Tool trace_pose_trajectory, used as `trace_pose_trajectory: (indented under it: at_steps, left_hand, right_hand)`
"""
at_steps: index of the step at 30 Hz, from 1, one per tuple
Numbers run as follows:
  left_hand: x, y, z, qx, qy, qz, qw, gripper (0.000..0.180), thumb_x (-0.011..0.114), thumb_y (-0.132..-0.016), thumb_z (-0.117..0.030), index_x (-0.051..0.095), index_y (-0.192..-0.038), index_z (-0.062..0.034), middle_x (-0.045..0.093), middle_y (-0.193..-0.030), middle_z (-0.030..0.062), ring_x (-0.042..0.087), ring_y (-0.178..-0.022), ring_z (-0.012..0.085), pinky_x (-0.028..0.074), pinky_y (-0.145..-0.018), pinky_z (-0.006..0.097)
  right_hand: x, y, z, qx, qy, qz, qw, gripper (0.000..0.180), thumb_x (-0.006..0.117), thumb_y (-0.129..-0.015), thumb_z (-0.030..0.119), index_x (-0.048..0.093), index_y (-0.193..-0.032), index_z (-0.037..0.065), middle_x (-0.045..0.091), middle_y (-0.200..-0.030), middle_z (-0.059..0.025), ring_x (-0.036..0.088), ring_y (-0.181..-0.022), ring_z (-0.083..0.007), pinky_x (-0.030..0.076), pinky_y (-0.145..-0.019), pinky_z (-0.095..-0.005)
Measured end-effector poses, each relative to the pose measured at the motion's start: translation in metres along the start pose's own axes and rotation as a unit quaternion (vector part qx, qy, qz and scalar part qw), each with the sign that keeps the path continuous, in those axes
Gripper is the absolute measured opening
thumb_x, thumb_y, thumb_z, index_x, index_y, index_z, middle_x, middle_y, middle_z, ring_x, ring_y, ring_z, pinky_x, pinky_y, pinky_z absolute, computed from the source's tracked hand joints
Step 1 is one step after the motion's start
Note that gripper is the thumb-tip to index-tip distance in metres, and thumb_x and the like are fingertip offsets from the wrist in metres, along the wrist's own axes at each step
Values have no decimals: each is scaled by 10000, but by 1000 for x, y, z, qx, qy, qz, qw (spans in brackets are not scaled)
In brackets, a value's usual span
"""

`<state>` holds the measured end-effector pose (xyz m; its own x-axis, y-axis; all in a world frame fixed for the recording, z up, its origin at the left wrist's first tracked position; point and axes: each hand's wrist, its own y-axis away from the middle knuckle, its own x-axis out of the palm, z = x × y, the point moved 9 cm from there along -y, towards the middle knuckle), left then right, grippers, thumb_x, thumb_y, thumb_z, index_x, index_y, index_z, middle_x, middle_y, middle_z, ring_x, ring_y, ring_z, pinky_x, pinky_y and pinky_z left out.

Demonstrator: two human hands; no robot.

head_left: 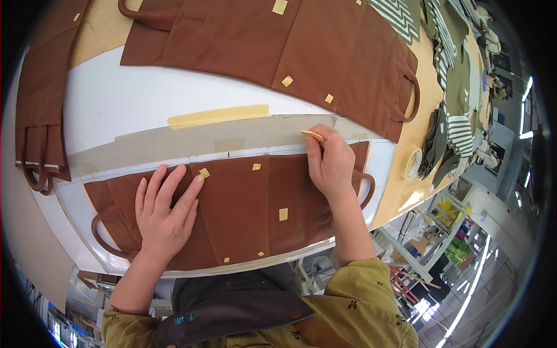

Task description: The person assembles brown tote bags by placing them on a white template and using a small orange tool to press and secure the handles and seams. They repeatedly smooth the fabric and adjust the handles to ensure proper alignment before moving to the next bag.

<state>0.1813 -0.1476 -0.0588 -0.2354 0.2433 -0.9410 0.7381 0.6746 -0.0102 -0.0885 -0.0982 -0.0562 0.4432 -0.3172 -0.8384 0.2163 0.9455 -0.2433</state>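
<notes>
A brown leather-like bag panel (pixel 238 214) lies flat in front of me, with a looped handle (pixel 100 235) at its left end and another loop (pixel 370 190) at the right. My left hand (pixel 164 220) rests on it with fingers spread, the index fingertip touching a small yellow tape piece (pixel 204 173) near the far edge. Between thumb and fingers, my right hand (pixel 333 162) pinches a thin tan flat piece (pixel 312 136), its tip pointing left, just beyond that edge. More tape bits (pixel 283 214) are stuck on the panel.
Past a grey strip (pixel 145 145) with yellow masking tape (pixel 220 116), a second brown panel (pixel 336 64) with handles lies on the table. Another brown panel (pixel 43 98) is at far left. A tape roll (pixel 413 163) and striped green cut pieces (pixel 461 136) sit at right.
</notes>
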Motion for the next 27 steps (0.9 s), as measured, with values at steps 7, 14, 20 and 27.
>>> trace_pose_trajectory:
  at_steps: [7,14,20,27]
  left_hand:
    - [-2,-1,1,-8,1,-5,1000,469,732,-815,-128,715,-1275,-220,554,-1426,52,484,-1366,311,339,-1142,498]
    - [-2,-1,1,-5,5,-9,1000,486,744,-795,-139,716,-1271,-237,567,-1415,45,497,-1355,295,342,-1136,483]
    - [0,-1,2,-8,0,-10,1000,498,748,-795,-183,713,-1276,-304,561,-1419,15,493,-1356,267,340,-1140,462]
    - [-1,0,4,-16,-4,-14,1000,485,753,-807,-192,710,-1272,-324,556,-1433,5,493,-1358,246,336,-1142,450]
  right_hand:
    - [-14,-4,48,-80,25,-14,996,183,683,-879,23,570,-1011,80,740,-1072,-74,694,-926,-262,459,-849,-376]
    - [25,32,72,-101,20,95,990,195,661,-927,104,502,-1032,144,701,-1298,-26,648,-1228,-190,398,-1074,-360]
    - [28,31,67,-87,25,119,989,183,657,-947,128,507,-1052,143,706,-1289,0,642,-1233,-156,329,-1128,-380]
    - [29,30,66,-89,-3,116,989,155,642,-973,149,513,-1057,131,714,-1273,-40,645,-1237,-192,309,-1131,-380]
